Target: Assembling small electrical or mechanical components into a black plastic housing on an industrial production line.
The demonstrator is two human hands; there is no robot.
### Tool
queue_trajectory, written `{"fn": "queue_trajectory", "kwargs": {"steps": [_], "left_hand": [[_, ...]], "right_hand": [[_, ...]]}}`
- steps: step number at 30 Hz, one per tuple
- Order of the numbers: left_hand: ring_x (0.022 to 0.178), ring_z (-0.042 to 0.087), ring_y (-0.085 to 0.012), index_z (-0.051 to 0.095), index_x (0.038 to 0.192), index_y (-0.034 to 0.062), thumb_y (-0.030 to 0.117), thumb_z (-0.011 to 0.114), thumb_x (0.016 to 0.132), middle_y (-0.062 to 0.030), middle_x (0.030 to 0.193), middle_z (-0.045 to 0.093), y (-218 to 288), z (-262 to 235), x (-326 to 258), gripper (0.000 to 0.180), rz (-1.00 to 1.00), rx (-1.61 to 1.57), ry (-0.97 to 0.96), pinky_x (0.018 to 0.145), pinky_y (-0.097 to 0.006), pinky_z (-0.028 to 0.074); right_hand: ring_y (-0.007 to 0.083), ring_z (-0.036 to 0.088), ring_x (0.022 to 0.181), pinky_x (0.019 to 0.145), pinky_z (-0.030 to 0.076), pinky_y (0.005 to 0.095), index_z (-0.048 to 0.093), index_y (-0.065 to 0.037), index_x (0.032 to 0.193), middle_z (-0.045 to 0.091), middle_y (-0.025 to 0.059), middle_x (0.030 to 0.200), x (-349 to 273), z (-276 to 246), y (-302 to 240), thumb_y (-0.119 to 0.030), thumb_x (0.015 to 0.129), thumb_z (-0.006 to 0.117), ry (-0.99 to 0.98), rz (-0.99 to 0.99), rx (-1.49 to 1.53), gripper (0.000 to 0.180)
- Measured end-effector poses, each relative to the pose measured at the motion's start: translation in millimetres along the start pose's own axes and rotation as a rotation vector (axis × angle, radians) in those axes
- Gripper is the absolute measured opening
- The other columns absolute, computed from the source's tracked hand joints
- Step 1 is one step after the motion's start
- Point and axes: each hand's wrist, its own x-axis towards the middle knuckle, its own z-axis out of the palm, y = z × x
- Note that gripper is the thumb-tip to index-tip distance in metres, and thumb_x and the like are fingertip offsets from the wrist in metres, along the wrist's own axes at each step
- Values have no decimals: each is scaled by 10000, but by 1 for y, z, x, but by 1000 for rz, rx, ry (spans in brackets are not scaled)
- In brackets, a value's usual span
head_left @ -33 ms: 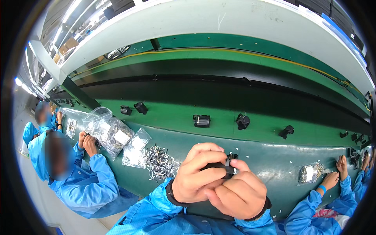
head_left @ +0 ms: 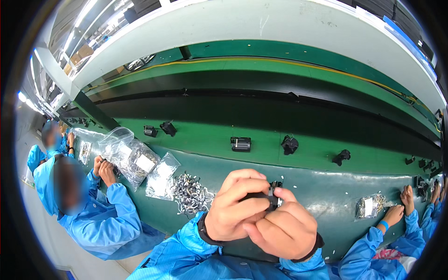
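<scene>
Two bare hands in blue sleeves meet over a dark green surface (head_left: 326,186), at the lower middle of the view. The left hand (head_left: 237,205) curls around a black part (head_left: 274,192), gripping it; the right hand (head_left: 285,227) closes on the part's right end, with a fingertip against it and the other fingers folded in. The part is held above the surface, partly hidden by the fingers. Just left of the left hand lies a loose pile (head_left: 189,193) of small silvery, white and dark pieces. Beyond it, a small clear bag (head_left: 161,176) lies beside a large clear bag (head_left: 133,158), which is packed with similar pieces and bears a white label. Ahead of the hands runs a green strip (head_left: 200,144) with black housings (head_left: 241,144) standing well apart along it; a wide white shelf (head_left: 261,23) arches over the top of the view. On the left, a co-worker (head_left: 102,224) in blue holds something small and dark. On the right, another person's hand (head_left: 393,215), with a blue band at the wrist, is near a third bag (head_left: 367,206).
</scene>
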Motion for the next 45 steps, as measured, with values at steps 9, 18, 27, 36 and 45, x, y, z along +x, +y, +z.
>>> {"fn": "queue_trajectory", "kwargs": {"steps": [9, 18, 27, 36, 45], "left_hand": [[1084, 639, -321, 719, 887, 56, 22, 884, 640, -87, 1078, 668, -14, 19, 0, 299, -154, -1, 113, 911, -427, 531], [1116, 610, -295, 732, 913, 93, 12, 832, 650, -56, 1157, 623, -21, 40, -14, 292, -61, -10, 170, 895, -396, 552], [1254, 517, -392, 672, 1201, 64, 162, 804, 815, -186, 1342, 527, 40, -2, -15, 420, -57, -146, 226, 1048, -487, 457], [1232, 503, -369, 607, 1054, 22, 109, 761, 817, -166, 1266, 502, 52, 24, -20, 296, 83, -370, 27, 1008, -452, 460], [1152, 570, -312, 632, 1021, 32, 130, 737, 796, -135, 1225, 555, 53, 23, -31, 267, 110, -391, 62, 910, -395, 528]], "right_hand": [[294, 649, 986, 903, 553, 404, 629, -3, 1240, 659, 162, 1134, -3, -19, 30, -227, 722, 923, 12, 531, 187, 637], [175, 627, 1109, 960, 545, 326, 576, 47, 1345, 656, 113, 1220, -21, -14, 66, -51, 771, 891, -197, 784, 880, 662], [179, 651, 946, 825, 550, 301, 623, 13, 1239, 659, 101, 1076, 41, 67, 115, -31, 797, 848, -300, 628, 263, 498], [373, 641, 1116, 983, 538, 452, 635, -86, 1259, 661, 152, 1194, 74, 210, 178, -157, 738, 862, -862, 216, -384, 572], [391, 549, 1286, 1071, 445, 573, 563, -124, 1392, 483, 182, 1510, 71, 192, 123, -199, 756, 856, -766, 133, -571, 704]]}}
